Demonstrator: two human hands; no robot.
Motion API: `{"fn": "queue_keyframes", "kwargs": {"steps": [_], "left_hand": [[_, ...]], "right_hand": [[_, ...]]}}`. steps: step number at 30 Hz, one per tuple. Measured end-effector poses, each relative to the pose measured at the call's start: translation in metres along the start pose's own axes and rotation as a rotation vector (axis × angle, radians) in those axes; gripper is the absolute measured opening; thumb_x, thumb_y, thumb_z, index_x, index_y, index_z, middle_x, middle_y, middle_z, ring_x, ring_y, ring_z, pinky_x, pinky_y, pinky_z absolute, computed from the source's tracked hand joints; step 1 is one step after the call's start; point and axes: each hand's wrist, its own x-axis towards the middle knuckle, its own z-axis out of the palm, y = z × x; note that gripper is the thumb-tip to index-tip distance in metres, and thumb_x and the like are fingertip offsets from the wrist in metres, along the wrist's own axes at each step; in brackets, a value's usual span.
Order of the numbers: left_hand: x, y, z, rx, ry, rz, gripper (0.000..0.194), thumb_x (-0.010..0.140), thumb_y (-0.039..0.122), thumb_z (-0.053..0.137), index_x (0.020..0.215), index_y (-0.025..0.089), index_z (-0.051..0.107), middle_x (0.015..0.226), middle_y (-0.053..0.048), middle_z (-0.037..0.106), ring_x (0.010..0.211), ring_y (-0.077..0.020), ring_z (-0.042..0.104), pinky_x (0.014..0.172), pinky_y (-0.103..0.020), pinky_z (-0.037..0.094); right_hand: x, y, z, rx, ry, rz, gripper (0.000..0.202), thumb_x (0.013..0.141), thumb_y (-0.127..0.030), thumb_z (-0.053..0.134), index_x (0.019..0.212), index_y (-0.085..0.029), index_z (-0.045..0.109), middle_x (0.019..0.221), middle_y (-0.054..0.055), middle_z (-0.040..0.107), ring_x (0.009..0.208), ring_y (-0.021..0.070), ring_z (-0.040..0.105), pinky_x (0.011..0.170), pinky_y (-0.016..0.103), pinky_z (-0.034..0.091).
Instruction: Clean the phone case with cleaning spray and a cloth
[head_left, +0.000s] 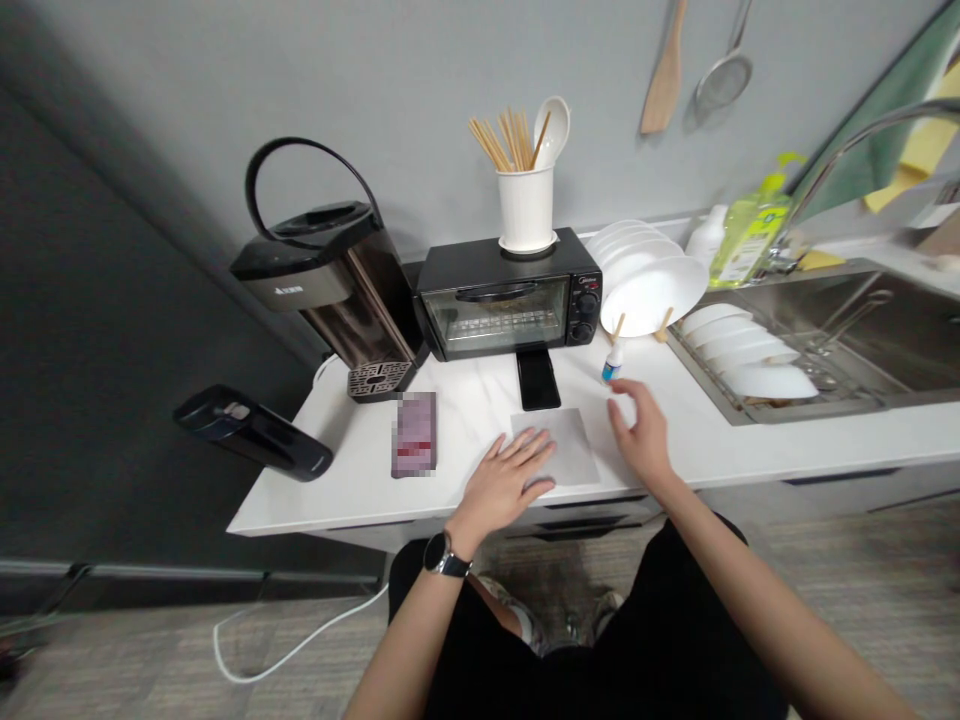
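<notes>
My left hand [508,476] lies flat, fingers spread, on the left part of a grey cloth [568,448] spread on the white counter [360,480]. My right hand [639,428] hovers open just right of the cloth, holding nothing, below a small white bottle with a blue label [613,362]. A black phone [538,378] lies just beyond the cloth, in front of the black toaster oven [508,295]. A watch sits on my left wrist.
A black water boiler [334,275] stands at the left, a small box [415,434] before it. A white holder with chopsticks [526,200] tops the oven. White plates [649,280], bowls [750,355], a sink [862,330], green soap bottle [754,235] lie right.
</notes>
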Motion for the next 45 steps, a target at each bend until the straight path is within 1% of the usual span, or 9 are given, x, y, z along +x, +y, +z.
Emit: {"fn": "queue_keyframes", "kwargs": {"steps": [3,5,12,19,24,28,35,40,45], "left_hand": [[-0.001,0.0,-0.002,0.011,-0.015,-0.007,0.063,0.108,0.061,0.033,0.164,0.031,0.036,0.172,-0.002,0.034,0.161,-0.0232,0.029,0.132,-0.054,0.026],[-0.005,0.0,-0.005,0.016,-0.035,-0.009,0.064,0.108,0.061,0.034,0.164,0.032,0.034,0.173,-0.002,0.031,0.162,-0.0241,0.029,0.131,-0.055,0.027],[0.001,-0.004,-0.021,-0.013,0.056,-0.02,0.056,0.107,0.06,0.038,0.155,0.034,0.049,0.167,-0.003,0.045,0.152,-0.0243,0.047,0.127,-0.048,0.038],[0.113,-0.003,-0.015,0.09,0.24,-0.565,0.087,0.101,0.07,0.04,0.161,0.006,0.035,0.149,-0.029,0.055,0.136,-0.0434,0.055,0.107,-0.054,0.051],[0.152,-0.016,-0.003,0.052,0.116,-0.585,0.096,0.097,0.07,0.046,0.163,0.003,0.025,0.168,-0.034,0.027,0.151,-0.0495,0.037,0.12,-0.066,0.033],[0.135,-0.044,-0.016,0.032,0.072,-0.465,0.081,0.098,0.045,0.055,0.16,0.0,0.029,0.156,-0.031,0.05,0.144,-0.0395,0.049,0.118,-0.05,0.041],[0.073,-0.07,-0.057,0.045,-0.029,-0.401,0.077,0.077,0.036,0.079,0.144,0.012,0.051,0.123,-0.014,0.069,0.118,-0.0324,0.065,0.101,-0.038,0.054],[0.023,-0.025,-0.063,0.155,0.13,-0.388,0.091,0.082,0.032,0.072,0.16,0.017,0.028,0.133,-0.015,0.058,0.104,-0.0295,0.071,0.088,-0.038,0.059],[0.001,0.037,-0.063,0.128,0.191,-0.173,0.084,0.085,0.039,0.073,0.157,0.024,0.033,0.128,-0.01,0.062,0.109,-0.0297,0.07,0.094,-0.04,0.059]], "right_hand": [[-0.024,-0.027,0.008,-0.028,-0.583,-0.281,0.048,0.107,-0.033,0.047,0.154,-0.031,0.051,0.148,0.01,0.065,0.14,0.0286,0.059,0.122,0.059,0.04],[-0.031,-0.033,0.012,-0.073,-0.706,-0.32,0.051,0.108,-0.033,0.046,0.159,-0.033,0.046,0.158,0.008,0.057,0.149,0.0287,0.051,0.125,0.065,0.033],[-0.029,-0.026,0.011,0.004,-0.692,-0.234,0.049,0.108,-0.037,0.047,0.157,-0.033,0.049,0.164,0.007,0.047,0.155,0.0292,0.042,0.126,0.065,0.032],[-0.026,-0.019,0.006,0.168,-0.524,-0.017,0.042,0.104,-0.04,0.054,0.144,-0.03,0.065,0.166,0.009,0.045,0.157,0.0313,0.037,0.126,0.062,0.034],[-0.029,-0.024,0.011,-0.011,-0.625,-0.133,0.04,0.102,-0.028,0.054,0.139,-0.028,0.069,0.159,0.009,0.055,0.154,0.0343,0.042,0.124,0.069,0.032],[-0.029,-0.025,0.015,-0.033,-0.66,-0.142,0.041,0.102,-0.026,0.052,0.141,-0.025,0.066,0.155,0.009,0.06,0.151,0.032,0.048,0.124,0.064,0.036],[-0.031,-0.027,0.012,0.149,-0.539,-0.031,0.037,0.1,-0.033,0.058,0.134,-0.027,0.07,0.143,0.008,0.07,0.138,0.0319,0.062,0.121,0.059,0.042],[-0.029,-0.039,0.002,0.309,-0.205,0.236,0.031,0.102,-0.049,0.055,0.108,-0.026,0.076,0.099,0.007,0.08,0.095,0.0285,0.076,0.096,0.049,0.059],[-0.009,-0.072,-0.002,0.577,-0.231,0.368,0.05,0.1,-0.063,0.054,0.131,-0.027,0.068,0.126,0.008,0.076,0.118,0.0281,0.069,0.102,0.044,0.055]]}}
